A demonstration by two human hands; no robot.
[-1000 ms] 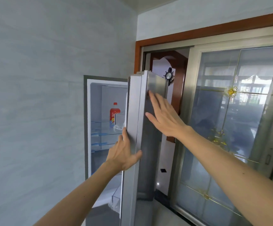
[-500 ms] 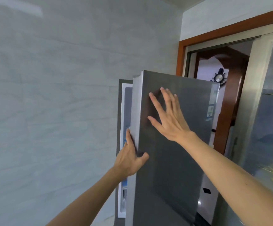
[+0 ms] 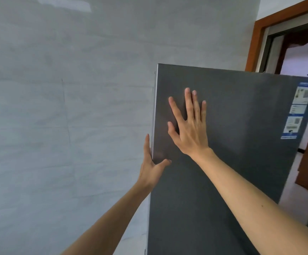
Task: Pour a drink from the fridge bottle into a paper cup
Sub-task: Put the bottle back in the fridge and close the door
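The grey fridge door (image 3: 241, 144) fills the right half of the view and looks swung shut against the fridge body. My right hand (image 3: 190, 129) lies flat on the door's face near its left edge, fingers spread. My left hand (image 3: 152, 166) wraps the door's left edge lower down, thumb on the front and fingers behind the edge. The fridge interior, the bottle and any paper cup are out of sight.
A pale grey tiled wall (image 3: 66, 116) runs along the left, right next to the door edge. Blue-white stickers (image 3: 296, 111) sit on the door's upper right. Behind the fridge at the right is a brown wooden doorway (image 3: 260, 34).
The door has swung from wide open to shut under both hands. The interior with the red bottle, visible a second ago, is now covered. The view has turned left.
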